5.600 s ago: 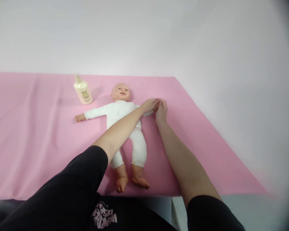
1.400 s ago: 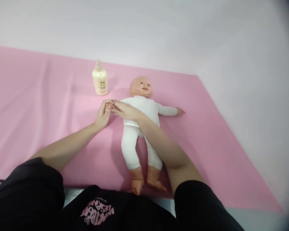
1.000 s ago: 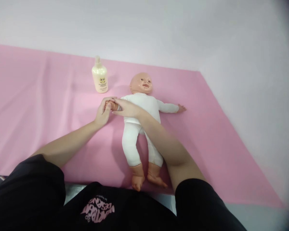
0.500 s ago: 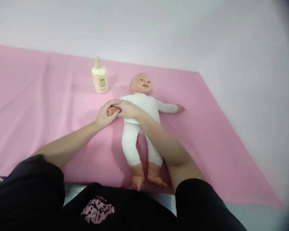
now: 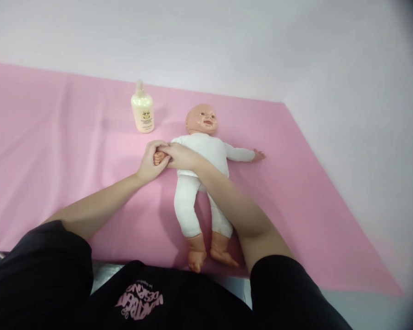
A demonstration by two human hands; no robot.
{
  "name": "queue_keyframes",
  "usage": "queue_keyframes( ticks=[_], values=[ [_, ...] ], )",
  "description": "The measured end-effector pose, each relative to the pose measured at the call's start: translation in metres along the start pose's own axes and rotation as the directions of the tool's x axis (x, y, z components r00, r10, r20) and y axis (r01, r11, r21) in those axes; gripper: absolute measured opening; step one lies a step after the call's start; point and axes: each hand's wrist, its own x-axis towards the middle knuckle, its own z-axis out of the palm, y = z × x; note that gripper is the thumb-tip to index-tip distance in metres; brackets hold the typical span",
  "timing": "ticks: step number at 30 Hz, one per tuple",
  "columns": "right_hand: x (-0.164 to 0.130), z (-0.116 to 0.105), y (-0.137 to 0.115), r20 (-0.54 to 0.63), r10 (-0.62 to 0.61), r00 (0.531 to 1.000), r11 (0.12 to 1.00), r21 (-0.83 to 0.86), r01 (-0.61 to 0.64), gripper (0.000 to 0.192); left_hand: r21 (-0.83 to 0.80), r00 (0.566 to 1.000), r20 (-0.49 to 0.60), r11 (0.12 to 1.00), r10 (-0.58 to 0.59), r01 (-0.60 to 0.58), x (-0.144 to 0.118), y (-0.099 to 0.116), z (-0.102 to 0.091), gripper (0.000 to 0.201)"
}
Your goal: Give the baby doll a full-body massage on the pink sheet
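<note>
A baby doll (image 5: 206, 149) in a white top and trousers lies on its back, head away from me and bare feet towards me. My left hand (image 5: 150, 161) is wrapped round the doll's hand (image 5: 159, 158) on the left side, whose small fingers show between my thumb and fingers. Reaching across the doll's body, my right hand (image 5: 179, 156) closes round the same arm, just above my left hand. The two hands touch, and together they hide most of that forearm. On the right, the doll's other arm (image 5: 241, 153) lies stretched out.
A pump bottle (image 5: 143, 112) of pale yellow liquid stands beyond my left hand, left of the doll's head. Under everything is a pink cloth (image 5: 99, 201) covering the table. A pale wall (image 5: 209, 41) rises behind it.
My left hand has shifted very slightly, its fingers curling more over the doll's hand and covering more of it. The doll and the bottle stay in place.
</note>
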Motion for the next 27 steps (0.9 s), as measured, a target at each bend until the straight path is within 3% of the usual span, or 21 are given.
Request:
queue_keyframes(
  ticks=[10,19,27],
  values=[
    [-0.0002,0.0016,0.0046,-0.078,-0.05,0.996,0.994,0.098,0.058,0.016,-0.062,0.995,-0.079,0.997,-0.057,0.052,0.0018,-0.0096,0.0014,0.04],
    [-0.0014,0.0003,0.0045,-0.082,0.013,0.997,0.998,0.062,-0.008,0.022,-0.322,0.996,0.013,0.943,-0.088,0.087,0.005,-0.0036,0.0002,0.044],
    [-0.004,-0.003,-0.0023,-0.085,0.058,0.995,0.99,0.136,-0.046,0.025,-0.274,0.989,-0.041,0.954,-0.14,0.123,0.0071,-0.0029,-0.0018,0.032]
  ],
)
